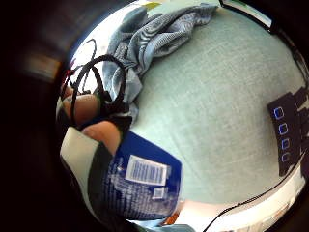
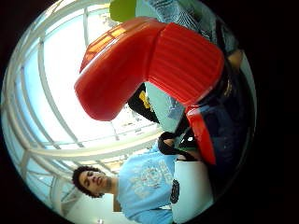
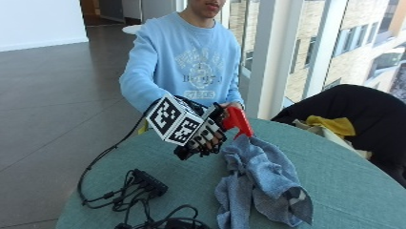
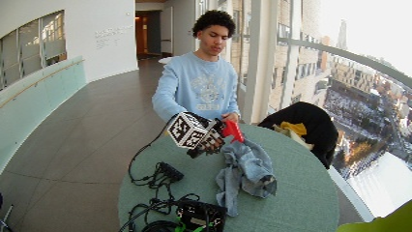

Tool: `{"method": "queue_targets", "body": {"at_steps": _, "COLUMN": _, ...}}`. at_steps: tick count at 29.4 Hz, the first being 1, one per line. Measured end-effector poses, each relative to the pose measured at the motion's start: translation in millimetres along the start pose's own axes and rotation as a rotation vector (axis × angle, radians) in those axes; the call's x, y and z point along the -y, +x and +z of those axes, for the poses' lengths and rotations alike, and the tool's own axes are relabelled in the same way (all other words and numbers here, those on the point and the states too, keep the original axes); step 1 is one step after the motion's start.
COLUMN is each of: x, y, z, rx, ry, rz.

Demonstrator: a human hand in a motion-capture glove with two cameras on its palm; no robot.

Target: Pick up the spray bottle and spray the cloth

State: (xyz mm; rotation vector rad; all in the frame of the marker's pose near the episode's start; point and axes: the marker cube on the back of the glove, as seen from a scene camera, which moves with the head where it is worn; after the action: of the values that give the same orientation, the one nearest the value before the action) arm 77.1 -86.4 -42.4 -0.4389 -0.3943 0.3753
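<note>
Red-topped spray bottle (image 3: 238, 122) is gripped by the gloved right hand (image 3: 206, 133), fingers curled round it, above the blue-grey cloth (image 3: 263, 183).

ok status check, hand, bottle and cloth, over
Right hand grips the spray bottle, raised off the table. Red nozzle points at the blue cloth, crumpled just beside it. Nothing between nozzle and cloth.
</note>
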Motion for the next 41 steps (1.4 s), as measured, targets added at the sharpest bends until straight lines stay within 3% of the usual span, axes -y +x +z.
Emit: {"method": "queue_targets", "body": {"at_steps": 41, "x": 0.4, "y": -3.0, "z": 1.3, "rx": -0.024, "ry": -0.003, "rz": -0.006}}
